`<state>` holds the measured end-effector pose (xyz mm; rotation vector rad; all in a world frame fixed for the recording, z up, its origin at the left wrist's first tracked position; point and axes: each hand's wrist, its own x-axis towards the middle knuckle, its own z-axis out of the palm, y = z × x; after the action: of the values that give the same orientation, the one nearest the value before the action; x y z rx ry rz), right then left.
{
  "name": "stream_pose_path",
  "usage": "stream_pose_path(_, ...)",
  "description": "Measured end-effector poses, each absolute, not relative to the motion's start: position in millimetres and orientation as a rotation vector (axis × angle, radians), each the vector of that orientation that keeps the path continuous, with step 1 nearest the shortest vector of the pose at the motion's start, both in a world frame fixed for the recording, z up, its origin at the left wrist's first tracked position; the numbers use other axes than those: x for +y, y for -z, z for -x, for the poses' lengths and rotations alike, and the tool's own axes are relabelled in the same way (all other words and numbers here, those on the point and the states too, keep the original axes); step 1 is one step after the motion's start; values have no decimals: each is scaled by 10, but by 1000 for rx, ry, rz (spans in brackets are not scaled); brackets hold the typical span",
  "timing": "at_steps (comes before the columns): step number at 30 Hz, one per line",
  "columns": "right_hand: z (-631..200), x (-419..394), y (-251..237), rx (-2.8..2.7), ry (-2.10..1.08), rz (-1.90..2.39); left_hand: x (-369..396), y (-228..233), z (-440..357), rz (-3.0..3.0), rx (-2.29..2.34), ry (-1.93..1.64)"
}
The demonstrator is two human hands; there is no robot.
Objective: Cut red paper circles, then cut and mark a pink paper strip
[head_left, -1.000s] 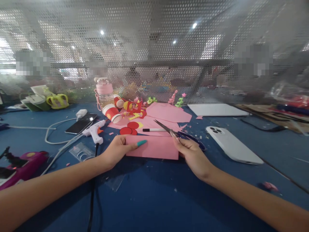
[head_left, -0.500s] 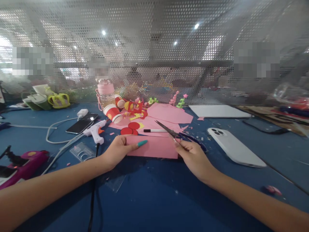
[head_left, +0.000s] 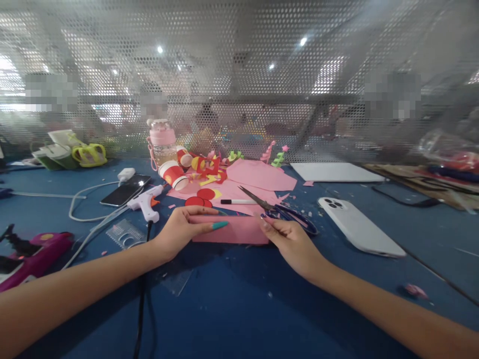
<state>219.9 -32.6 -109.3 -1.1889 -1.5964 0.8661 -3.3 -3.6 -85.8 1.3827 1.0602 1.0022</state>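
Observation:
A pink rectangle of paper [head_left: 239, 232] lies lengthwise between my hands, just above the blue table [head_left: 232, 309]. My left hand [head_left: 175, 232] is closed on its left end, with the thumb and its teal nail across the front. At the right end, my right hand [head_left: 294, 242] pinches the upper corner between thumb and fingers. Just beyond the right hand rest blue-handled scissors [head_left: 299, 219], their blades pointing up and left. A white marker with a black cap [head_left: 239, 202] and red paper circles [head_left: 198, 201] lie behind the paper.
To the left are a white glue gun [head_left: 147, 203], a black phone [head_left: 125, 190], cables and a magenta tool [head_left: 41, 257]. Paper cups [head_left: 173, 175], a bottle [head_left: 162, 139] and pink sheets [head_left: 258, 174] stand or lie behind. On the right lies a white phone [head_left: 359, 227].
The paper's visible front has become lower in height, its top edge tilting. My right hand has shifted slightly left along that edge; my left hand keeps its hold.

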Motion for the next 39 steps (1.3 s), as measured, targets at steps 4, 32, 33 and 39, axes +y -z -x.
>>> stream_pose_path(4,-2146,-345,1012,-1567,-960,1115,-56,837,34,-1360,1006,-1074)
stream_pose_path(32,-2552,-73,904,-1885,-4,2097,-54,865,-12,-1358,1005,-1041)
stream_pose_path(33,-2549,-65,918,-1882,7,2107,-52,870,-11,-1359,1007,-1044)
stream_pose_path(39,-2625,-33,915,-1914,-12,2049,-47,884,5,-1368,954,-1052)
